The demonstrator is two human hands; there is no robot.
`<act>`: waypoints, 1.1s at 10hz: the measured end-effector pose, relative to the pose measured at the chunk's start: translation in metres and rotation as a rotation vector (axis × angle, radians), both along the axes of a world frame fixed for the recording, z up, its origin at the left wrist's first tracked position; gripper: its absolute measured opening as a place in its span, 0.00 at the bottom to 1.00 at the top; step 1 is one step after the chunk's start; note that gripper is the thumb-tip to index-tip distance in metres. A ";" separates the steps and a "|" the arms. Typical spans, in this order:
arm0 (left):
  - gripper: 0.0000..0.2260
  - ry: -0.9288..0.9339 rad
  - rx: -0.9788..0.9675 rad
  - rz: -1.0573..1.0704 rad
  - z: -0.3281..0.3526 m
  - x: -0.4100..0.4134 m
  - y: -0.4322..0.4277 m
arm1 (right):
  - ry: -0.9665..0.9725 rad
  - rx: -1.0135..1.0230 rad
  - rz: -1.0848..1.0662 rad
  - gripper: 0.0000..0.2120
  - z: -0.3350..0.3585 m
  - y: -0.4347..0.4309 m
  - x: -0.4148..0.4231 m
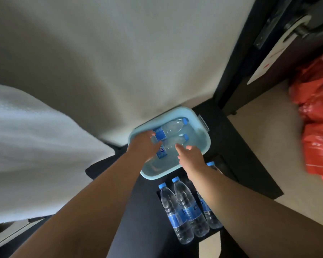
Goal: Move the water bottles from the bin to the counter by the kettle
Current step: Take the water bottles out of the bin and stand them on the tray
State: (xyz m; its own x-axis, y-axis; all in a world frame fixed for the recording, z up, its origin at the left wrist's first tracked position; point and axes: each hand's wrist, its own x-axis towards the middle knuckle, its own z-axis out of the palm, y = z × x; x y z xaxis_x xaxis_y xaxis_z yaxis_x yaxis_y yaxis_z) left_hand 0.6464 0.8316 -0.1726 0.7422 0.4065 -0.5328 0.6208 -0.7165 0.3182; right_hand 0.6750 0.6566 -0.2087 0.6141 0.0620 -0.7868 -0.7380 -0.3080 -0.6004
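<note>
dark counter (pixel 222 127), binned bottles (pixel 172 127) lying, caps right

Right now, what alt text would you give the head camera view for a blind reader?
A person's left hand and right hand reach into a pale blue bin where two water bottles lie flat; more bottles stand on the dark counter beside it.

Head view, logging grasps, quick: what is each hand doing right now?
Left hand: over the clear plastic water bottles in the light blue plastic bin; grip cannot be told.
Right hand: open, holding nothing.
</note>
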 end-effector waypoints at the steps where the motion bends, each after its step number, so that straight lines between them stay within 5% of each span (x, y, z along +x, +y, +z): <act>1: 0.24 0.015 0.023 -0.067 -0.014 0.017 0.012 | 0.044 -0.069 -0.018 0.34 -0.010 0.024 0.005; 2: 0.25 0.090 0.055 -0.127 -0.033 0.029 0.017 | 0.141 -0.050 -0.051 0.25 -0.027 0.041 0.013; 4: 0.10 0.168 0.124 -0.163 -0.068 0.038 0.018 | 0.294 0.045 -0.166 0.28 -0.065 0.064 0.023; 7: 0.24 0.208 0.079 -0.244 -0.110 0.040 0.024 | 0.396 0.060 -0.321 0.31 -0.102 0.072 0.034; 8: 0.31 0.218 0.029 -0.165 -0.116 0.043 0.024 | 0.411 -0.145 0.067 0.35 -0.092 0.073 0.042; 9: 0.33 0.225 0.013 -0.146 -0.120 0.046 0.025 | 0.151 -0.386 0.497 0.40 -0.093 0.062 0.034; 10: 0.22 0.217 -0.031 -0.141 -0.118 0.043 0.026 | 0.134 -0.423 0.448 0.40 -0.096 0.065 0.035; 11: 0.16 0.180 -0.023 -0.096 -0.108 0.036 0.027 | 0.217 -0.086 -0.273 0.34 -0.085 0.063 0.034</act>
State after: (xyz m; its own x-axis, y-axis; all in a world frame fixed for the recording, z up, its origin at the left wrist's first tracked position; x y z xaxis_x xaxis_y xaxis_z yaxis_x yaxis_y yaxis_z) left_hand 0.6821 0.8586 -0.2803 0.6689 0.3246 -0.6687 0.5980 -0.7693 0.2248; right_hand 0.7090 0.7196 -0.2932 0.4173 -0.1538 -0.8957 -0.9074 -0.1243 -0.4014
